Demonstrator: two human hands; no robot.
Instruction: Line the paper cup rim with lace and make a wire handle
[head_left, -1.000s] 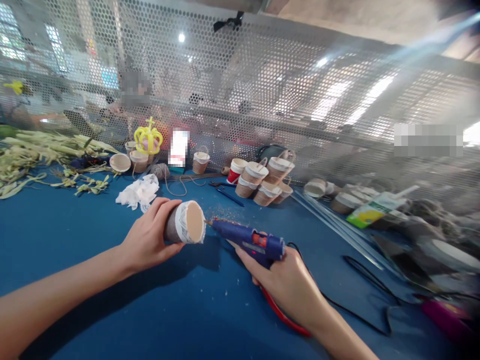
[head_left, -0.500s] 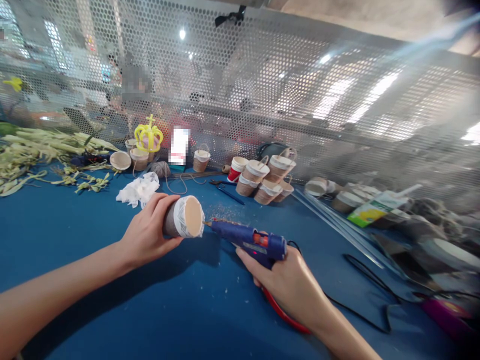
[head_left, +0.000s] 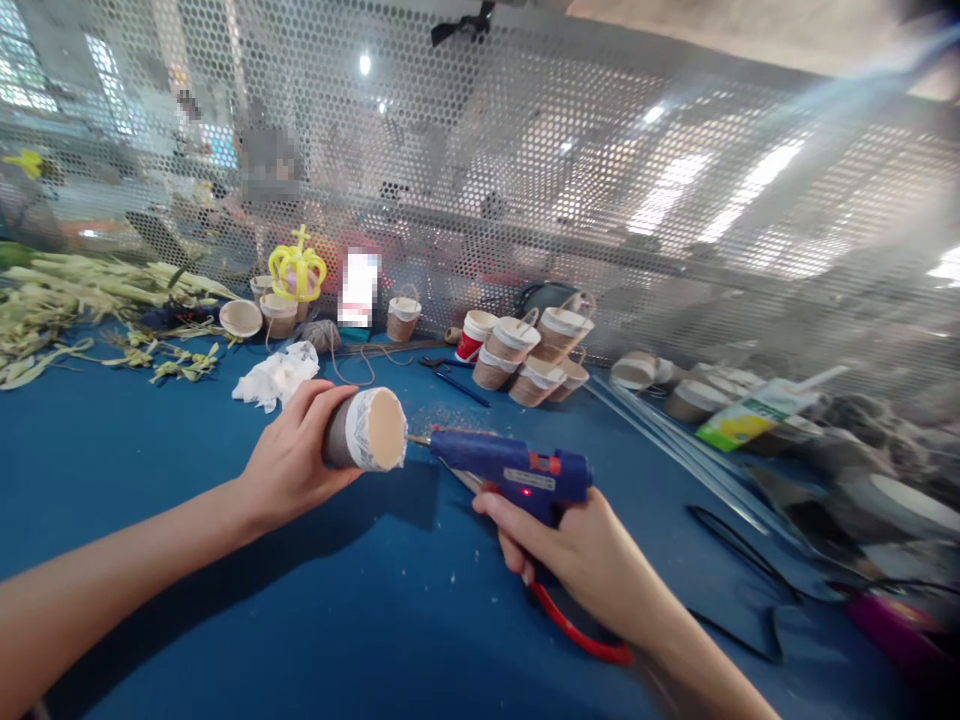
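A paper cup (head_left: 341, 432) wrapped in grey-brown cord lies on its side in my left hand (head_left: 289, 455), whose fingers are wrapped round it. White lace-like trim (head_left: 360, 430) circles the cup's end, and its pale round face points right. My right hand (head_left: 570, 545) grips a blue glue gun (head_left: 495, 460) with a small red light glowing on its side. The gun's nozzle reaches to the right edge of the trim; whether it touches I cannot tell. Beneath my right hand, red-handled scissors or pliers (head_left: 577, 630) lie partly hidden on the blue table (head_left: 390, 610).
Several cord-wrapped cups with handles (head_left: 536, 375) are stacked at the back, beside blue pliers (head_left: 457, 383). Crumpled white material (head_left: 277, 375) lies behind my left hand. Clear glue sticks (head_left: 675, 455) and a black cable (head_left: 735, 550) lie right. A yellow crown (head_left: 298, 270) stands back left.
My right hand and the glue gun have shifted slightly right, and the gun sits more level. The cup in my left hand has turned and moved a little left.
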